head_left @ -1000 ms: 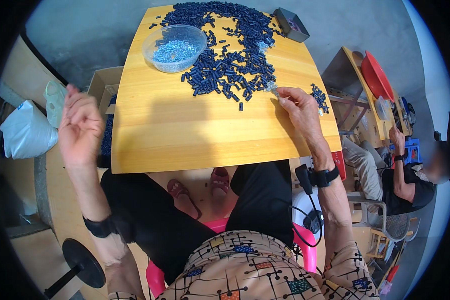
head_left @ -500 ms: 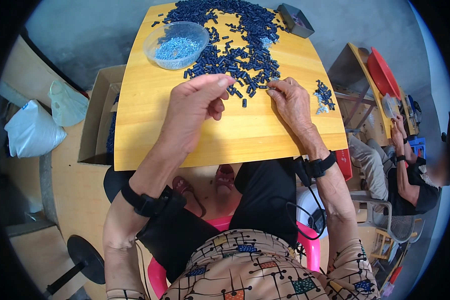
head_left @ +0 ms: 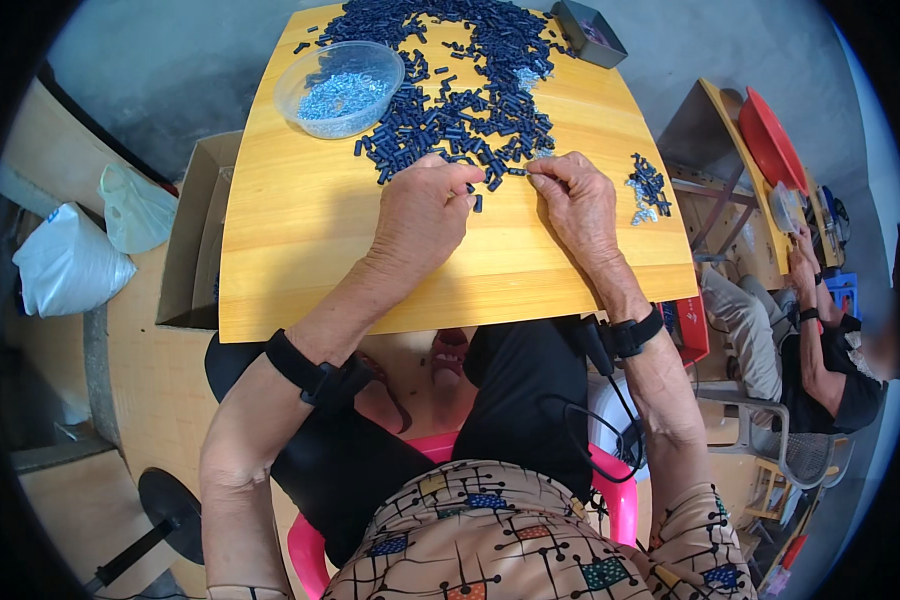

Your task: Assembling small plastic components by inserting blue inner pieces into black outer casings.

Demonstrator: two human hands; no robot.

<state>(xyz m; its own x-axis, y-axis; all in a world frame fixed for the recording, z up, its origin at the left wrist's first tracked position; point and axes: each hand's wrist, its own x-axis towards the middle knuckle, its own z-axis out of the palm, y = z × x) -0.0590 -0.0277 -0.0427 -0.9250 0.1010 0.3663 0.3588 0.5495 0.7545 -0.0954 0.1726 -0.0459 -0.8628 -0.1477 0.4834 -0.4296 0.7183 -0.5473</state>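
My left hand (head_left: pixel 425 215) is closed at the near edge of a heap of small black cylindrical pieces (head_left: pixel 455 128), its thumb and forefinger drawn together. Whatever it may hold is hidden. A loose black piece lies on the table just below its fingertips. To the right, my right hand (head_left: pixel 578 200) is closed in a pinch, facing the left. One short black cylinder (head_left: pixel 516 172) touches its fingertips; whether it is gripped or only lies there I cannot tell. Small silvery metal parts (head_left: pixel 342 96) fill the bottom of a clear round plastic bowl (head_left: pixel 388 65) at the far left.
On the yellow wooden table (head_left: pixel 310 270), a smaller pile of black and silvery parts (head_left: pixel 647 190) sits at the right. A dark open box (head_left: pixel 588 35) stands at the far right corner. A cardboard carton (head_left: pixel 185 250) is at the left. Another person (head_left: pixel 820 350) sits at the right.
My left hand has moved right and turned, its fingers now nearer the right hand. The right hand has shifted slightly left, with a black cylinder now at its fingertips. The view has shifted a little.
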